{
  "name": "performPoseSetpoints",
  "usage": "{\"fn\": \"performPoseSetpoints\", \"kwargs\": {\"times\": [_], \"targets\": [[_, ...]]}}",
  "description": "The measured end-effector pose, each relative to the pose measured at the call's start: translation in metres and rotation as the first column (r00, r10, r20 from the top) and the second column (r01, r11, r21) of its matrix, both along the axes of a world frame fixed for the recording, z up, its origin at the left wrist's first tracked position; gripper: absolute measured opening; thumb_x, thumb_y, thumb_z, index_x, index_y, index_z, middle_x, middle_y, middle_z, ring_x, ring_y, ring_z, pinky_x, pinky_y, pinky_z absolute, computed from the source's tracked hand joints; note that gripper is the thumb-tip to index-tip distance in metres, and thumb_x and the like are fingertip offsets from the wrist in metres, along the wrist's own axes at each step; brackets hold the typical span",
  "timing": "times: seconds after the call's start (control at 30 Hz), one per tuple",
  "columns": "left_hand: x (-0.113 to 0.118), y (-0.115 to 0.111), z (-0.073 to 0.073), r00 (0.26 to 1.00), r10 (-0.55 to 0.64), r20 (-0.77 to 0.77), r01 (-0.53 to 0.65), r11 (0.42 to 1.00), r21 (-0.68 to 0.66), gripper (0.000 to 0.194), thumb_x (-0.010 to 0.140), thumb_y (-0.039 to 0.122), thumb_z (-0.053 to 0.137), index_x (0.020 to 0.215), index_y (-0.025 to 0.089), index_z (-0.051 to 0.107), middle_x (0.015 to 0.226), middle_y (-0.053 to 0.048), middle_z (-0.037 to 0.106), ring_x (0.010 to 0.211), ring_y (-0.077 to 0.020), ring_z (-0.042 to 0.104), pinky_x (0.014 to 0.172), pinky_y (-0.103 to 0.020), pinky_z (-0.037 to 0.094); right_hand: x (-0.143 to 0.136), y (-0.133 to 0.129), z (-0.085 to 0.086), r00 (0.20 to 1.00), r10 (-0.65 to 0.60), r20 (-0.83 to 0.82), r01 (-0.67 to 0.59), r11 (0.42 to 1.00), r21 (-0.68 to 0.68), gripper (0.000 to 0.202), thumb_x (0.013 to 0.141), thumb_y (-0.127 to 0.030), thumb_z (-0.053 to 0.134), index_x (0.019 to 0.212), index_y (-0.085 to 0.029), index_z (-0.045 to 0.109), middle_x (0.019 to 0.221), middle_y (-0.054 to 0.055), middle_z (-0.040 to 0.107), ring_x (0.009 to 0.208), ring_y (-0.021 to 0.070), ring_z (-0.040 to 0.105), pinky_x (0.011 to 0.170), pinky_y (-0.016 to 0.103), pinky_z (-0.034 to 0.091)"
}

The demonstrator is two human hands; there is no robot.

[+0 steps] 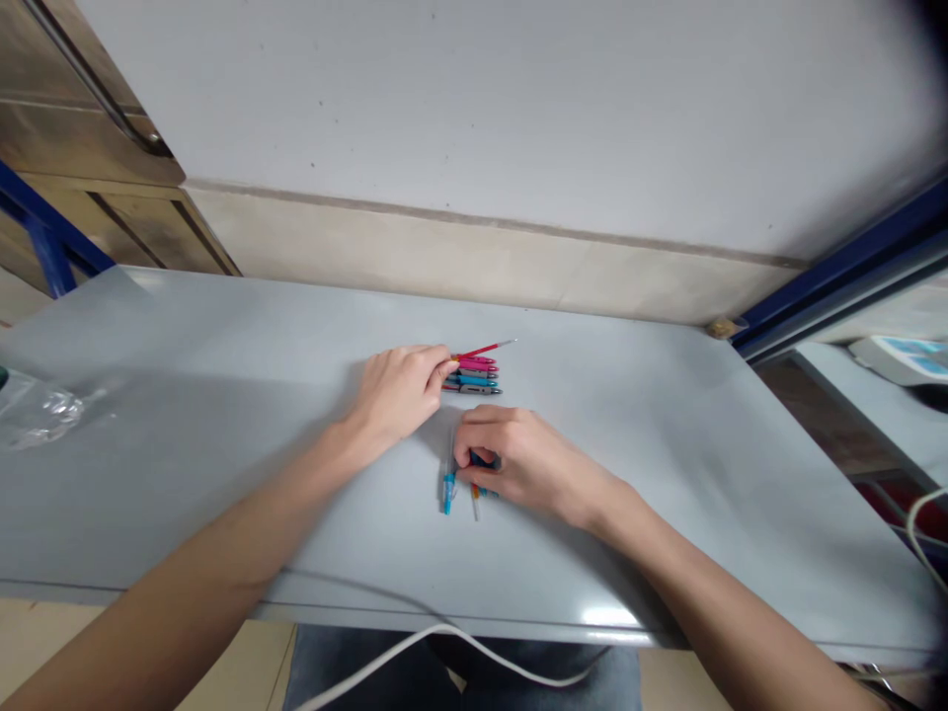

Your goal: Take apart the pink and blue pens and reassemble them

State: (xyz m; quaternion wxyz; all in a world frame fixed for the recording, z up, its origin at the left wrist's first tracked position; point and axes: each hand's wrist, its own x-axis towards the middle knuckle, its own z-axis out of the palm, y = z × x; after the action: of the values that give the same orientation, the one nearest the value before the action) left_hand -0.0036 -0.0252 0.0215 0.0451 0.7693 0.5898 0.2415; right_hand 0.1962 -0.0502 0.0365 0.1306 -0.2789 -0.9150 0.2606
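My left hand is closed, its thumb and forefinger pinched at the left end of a red pen refill that points up to the right. Directly below that refill lies a row of pens, among them a pink pen, a blue pen and a grey pen; the fingers hide their left ends. Nearer to me, my right hand has its fingers curled in and its grip largely hidden. Beside its fingertips lies a clear and blue pen part. A thin orange-and-clear piece pokes out under the thumb.
The pens lie on a grey table against a wall. A crumpled clear plastic bag sits at the left. A white cable loops across the front edge. Blue frame posts rise at the right, near a white device.
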Motion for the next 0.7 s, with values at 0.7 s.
{"fn": "performPoseSetpoints", "kwargs": {"times": [0.7], "targets": [[0.015,-0.011,0.001,0.898,-0.34,0.281,0.304,0.939,0.163,0.026,0.103,0.024,0.047,0.083,0.019,0.063,0.076,-0.001,0.065,0.069,-0.0143,0.055,0.069,-0.027,0.041,-0.002,0.012,0.005,0.41,-0.703,-0.581,0.132,0.676,-0.725,0.034,0.09,-0.049,0.072,0.102,-0.018,0.073,0.079,0.002,0.063,0.06,0.0106,0.05,0.049,0.025,0.033]]}}
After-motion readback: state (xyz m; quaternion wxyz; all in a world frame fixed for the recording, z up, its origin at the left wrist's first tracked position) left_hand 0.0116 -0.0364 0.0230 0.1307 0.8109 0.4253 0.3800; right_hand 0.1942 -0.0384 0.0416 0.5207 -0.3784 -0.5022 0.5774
